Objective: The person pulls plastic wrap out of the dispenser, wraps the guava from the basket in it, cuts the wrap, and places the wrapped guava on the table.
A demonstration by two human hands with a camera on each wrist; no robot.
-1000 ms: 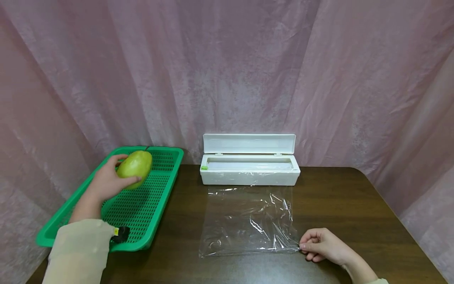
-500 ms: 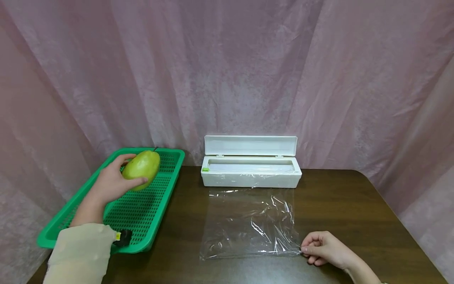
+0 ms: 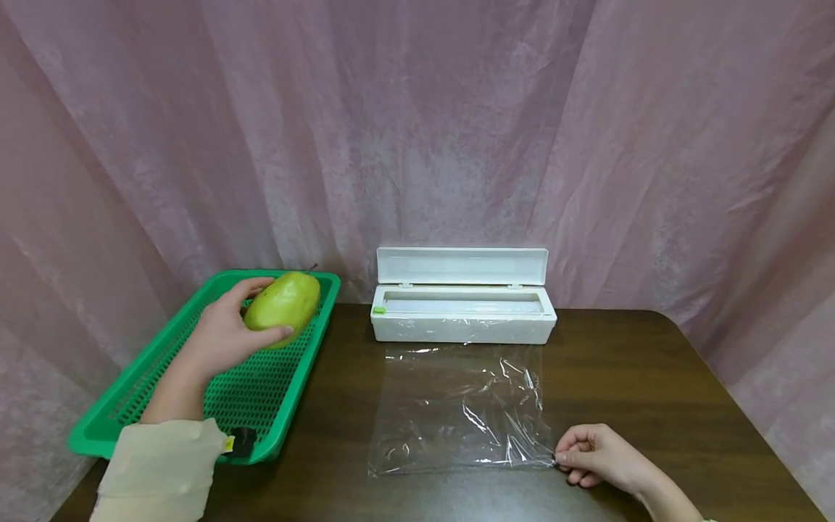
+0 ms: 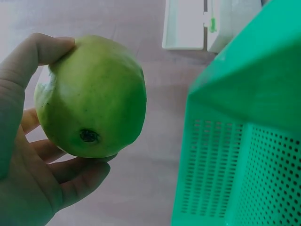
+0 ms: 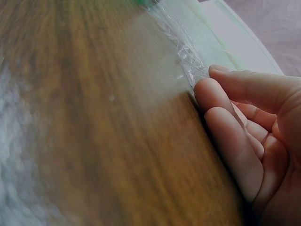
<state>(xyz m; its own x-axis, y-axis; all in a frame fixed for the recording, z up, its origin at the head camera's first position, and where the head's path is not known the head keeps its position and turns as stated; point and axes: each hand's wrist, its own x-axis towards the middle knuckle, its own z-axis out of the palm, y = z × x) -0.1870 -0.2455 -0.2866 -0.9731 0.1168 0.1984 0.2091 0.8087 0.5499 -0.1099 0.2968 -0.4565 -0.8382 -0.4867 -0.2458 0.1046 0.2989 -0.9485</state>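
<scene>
A green pear (image 3: 285, 308) with a thin dark stem is gripped by my left hand (image 3: 228, 332), raised over the green basket (image 3: 296, 391). In the left wrist view the thumb and fingers curl round the pear (image 4: 96, 96), its dark blossom end facing the camera. At the right, my right hand (image 3: 600, 460) pinches the near right corner of a clear sheet of plastic wrap (image 3: 457, 428). Up close in the right wrist view, thumb and index finger hold the bunched wrap (image 5: 190, 61). The sheet runs back over the table to a white wrap dispenser (image 3: 463, 330).
The dispenser's lid (image 3: 463, 266) stands up at the back, and a small green slider (image 3: 379, 310) sits at its left end. Dark wooden table (image 3: 626, 377) surrounds the wrap. Pink curtains (image 3: 457, 130) hang behind it.
My left hand has carried the pear to the right over the basket, toward its right rim. The right hand keeps its pinch on the wrap corner and has hardly moved.
</scene>
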